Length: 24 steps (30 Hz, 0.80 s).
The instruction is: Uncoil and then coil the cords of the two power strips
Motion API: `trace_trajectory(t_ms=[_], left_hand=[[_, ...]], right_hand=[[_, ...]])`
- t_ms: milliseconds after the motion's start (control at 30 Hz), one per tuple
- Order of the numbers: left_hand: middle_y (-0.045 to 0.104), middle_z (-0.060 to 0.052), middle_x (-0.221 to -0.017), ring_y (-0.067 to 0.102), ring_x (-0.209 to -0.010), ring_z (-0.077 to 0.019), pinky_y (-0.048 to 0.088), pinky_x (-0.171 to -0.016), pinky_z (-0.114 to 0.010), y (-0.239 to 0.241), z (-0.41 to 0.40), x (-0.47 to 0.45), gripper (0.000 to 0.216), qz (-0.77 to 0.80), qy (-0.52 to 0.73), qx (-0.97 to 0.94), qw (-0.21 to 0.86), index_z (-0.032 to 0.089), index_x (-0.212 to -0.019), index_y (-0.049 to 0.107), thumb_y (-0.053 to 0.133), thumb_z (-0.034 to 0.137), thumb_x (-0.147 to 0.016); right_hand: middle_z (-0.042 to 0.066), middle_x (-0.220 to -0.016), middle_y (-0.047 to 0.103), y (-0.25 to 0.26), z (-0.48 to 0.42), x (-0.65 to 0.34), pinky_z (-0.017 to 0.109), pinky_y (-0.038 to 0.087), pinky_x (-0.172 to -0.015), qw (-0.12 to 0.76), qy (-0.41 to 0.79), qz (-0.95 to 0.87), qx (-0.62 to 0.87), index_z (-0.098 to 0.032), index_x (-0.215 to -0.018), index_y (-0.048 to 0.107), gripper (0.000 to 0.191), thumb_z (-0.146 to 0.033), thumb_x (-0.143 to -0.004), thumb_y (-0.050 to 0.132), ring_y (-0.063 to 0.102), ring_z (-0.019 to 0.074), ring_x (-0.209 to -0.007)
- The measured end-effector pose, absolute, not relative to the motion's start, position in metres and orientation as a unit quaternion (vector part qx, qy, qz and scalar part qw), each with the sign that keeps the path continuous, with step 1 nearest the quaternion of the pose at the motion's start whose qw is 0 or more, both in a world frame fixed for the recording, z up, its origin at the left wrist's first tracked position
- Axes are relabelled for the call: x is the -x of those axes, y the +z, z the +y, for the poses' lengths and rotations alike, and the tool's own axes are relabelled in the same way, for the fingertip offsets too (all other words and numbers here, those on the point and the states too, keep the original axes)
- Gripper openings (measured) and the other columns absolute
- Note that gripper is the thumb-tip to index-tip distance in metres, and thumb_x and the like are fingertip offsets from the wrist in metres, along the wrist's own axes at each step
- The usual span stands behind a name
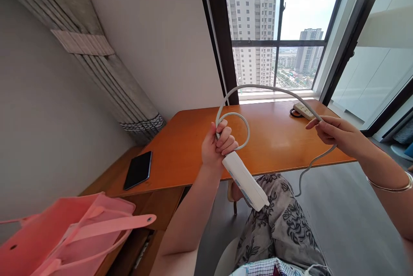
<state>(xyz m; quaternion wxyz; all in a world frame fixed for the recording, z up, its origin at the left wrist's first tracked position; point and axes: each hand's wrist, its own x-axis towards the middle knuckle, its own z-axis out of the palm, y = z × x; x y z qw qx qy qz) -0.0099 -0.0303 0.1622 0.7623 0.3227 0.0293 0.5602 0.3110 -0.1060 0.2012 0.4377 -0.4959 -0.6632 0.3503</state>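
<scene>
Above the front edge of the desk, my left hand [222, 142] is closed round a looped part of a light grey cable [267, 87]. Just below that hand a white power strip [247, 181] hangs tilted over my lap; its face is mostly turned away. From my left hand the cable arches up and across to my right hand [335, 132], which pinches it between thumb and fingers. Past the right hand the free length drops below the desk edge toward my knee. A smaller loop of cable curls beside the left hand.
The orange-brown desk [193, 138] stands ahead under a window. A dark phone [138, 170] lies at its left end. At the back right sits another power strip [303, 111] with a black cord. A pink bag [97, 233] is at the lower left, and a grey curtain [109, 82] hangs beside the wall.
</scene>
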Motion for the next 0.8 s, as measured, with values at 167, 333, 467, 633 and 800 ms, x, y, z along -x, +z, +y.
trace_trajectory(t_ms=[167, 333, 467, 633, 800], left_hand=[[0.022, 0.012, -0.043, 0.005, -0.030, -0.0043, 0.020, -0.030, -0.012, 0.159, -0.033, 0.009, 0.041, 0.033, 0.528, -0.359, 0.769, 0.021, -0.071, 0.031, 0.038, 0.044, -0.104], [0.025, 0.012, -0.042, 0.005, -0.032, -0.0034, 0.022, -0.030, -0.012, 0.154, -0.039, 0.001, 0.045, 0.015, 0.455, -0.439, 0.774, 0.021, -0.069, 0.032, 0.059, 0.044, -0.095], [0.028, 0.011, -0.042, 0.009, -0.032, -0.0034, 0.025, -0.031, -0.012, 0.149, -0.044, -0.008, 0.048, 0.014, 0.398, -0.472, 0.786, 0.021, -0.069, 0.033, 0.067, 0.048, -0.089], [0.028, 0.012, -0.040, 0.008, -0.029, -0.0031, 0.021, -0.028, -0.013, 0.142, -0.045, -0.011, 0.049, -0.013, 0.324, -0.473, 0.819, 0.021, -0.069, 0.035, 0.069, 0.053, -0.086], [0.019, 0.014, -0.036, 0.003, -0.027, -0.0036, 0.017, -0.025, -0.014, 0.149, -0.048, -0.010, 0.049, 0.007, 0.349, -0.442, 0.826, 0.023, -0.070, 0.035, 0.059, 0.060, -0.090]], right_hand=[[-0.006, -0.063, 0.030, 0.199, -0.098, -0.295, 0.024, 0.022, -0.045, 0.459, 0.392, -0.649, 0.463, -0.019, -0.099, 0.067, 0.040, -0.057, -0.089, 0.064, 0.027, 0.0080, -0.052], [-0.006, -0.065, 0.037, 0.190, -0.095, -0.278, 0.024, 0.025, -0.046, 0.444, 0.419, -0.661, 0.437, -0.019, -0.106, 0.064, 0.039, -0.055, -0.091, 0.061, 0.030, 0.0075, -0.052], [-0.006, -0.064, 0.036, 0.183, -0.091, -0.265, 0.024, 0.023, -0.046, 0.475, 0.405, -0.662, 0.414, -0.018, -0.099, 0.065, 0.043, -0.060, -0.090, 0.060, 0.029, 0.0076, -0.051], [-0.004, -0.063, 0.037, 0.174, -0.075, -0.259, 0.024, 0.026, -0.048, 0.574, 0.334, -0.612, 0.429, -0.019, -0.089, 0.066, 0.043, -0.061, -0.088, 0.062, 0.034, 0.0091, -0.055], [-0.001, -0.068, 0.051, 0.143, -0.054, -0.245, 0.026, 0.041, -0.058, 0.568, 0.331, -0.618, 0.431, -0.018, -0.091, 0.067, 0.048, -0.066, -0.086, 0.060, 0.048, 0.0113, -0.062]])
